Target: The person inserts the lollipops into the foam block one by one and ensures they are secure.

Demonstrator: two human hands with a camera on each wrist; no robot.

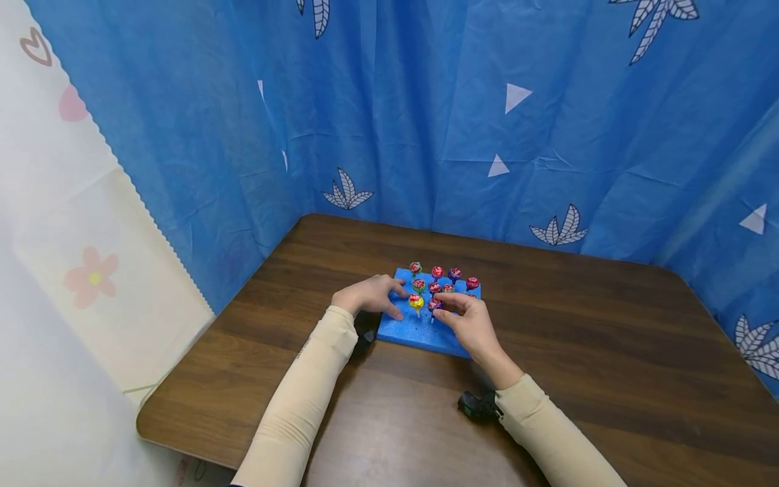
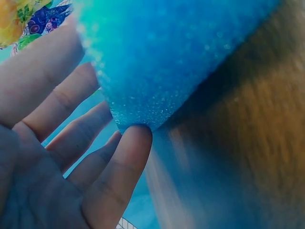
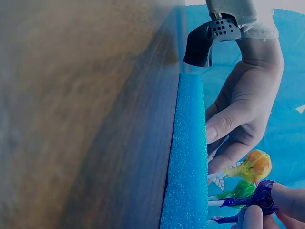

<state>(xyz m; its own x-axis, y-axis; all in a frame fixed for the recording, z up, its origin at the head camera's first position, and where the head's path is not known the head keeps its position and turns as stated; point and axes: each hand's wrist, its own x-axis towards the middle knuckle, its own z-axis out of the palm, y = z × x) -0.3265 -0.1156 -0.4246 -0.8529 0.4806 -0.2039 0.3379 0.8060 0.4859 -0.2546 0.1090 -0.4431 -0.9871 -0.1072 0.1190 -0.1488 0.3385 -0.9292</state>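
Observation:
A blue foam board [image 1: 420, 334] lies on the table with several wrapped lollipops standing in it on their sticks. My right hand [image 1: 473, 327] pinches a purple-wrapped lollipop [image 3: 264, 196] between thumb and fingers; its white stick meets the foam in the right wrist view. Beside it stands a yellow lollipop [image 1: 416, 302], between my two hands. My left hand [image 1: 372, 295] rests at the board's left side, fingers spread. In the left wrist view one fingertip touches the corner of the foam [image 2: 147, 62], and nothing is gripped.
More lollipops in red, green and purple wrappers, such as a red one [image 1: 473, 283], stand toward the board's back. Around the board is the brown wooden table [image 1: 578, 338]. A blue curtain [image 1: 414, 122] hangs behind it. Black wrist cameras [image 1: 479, 406] sit under the sleeves.

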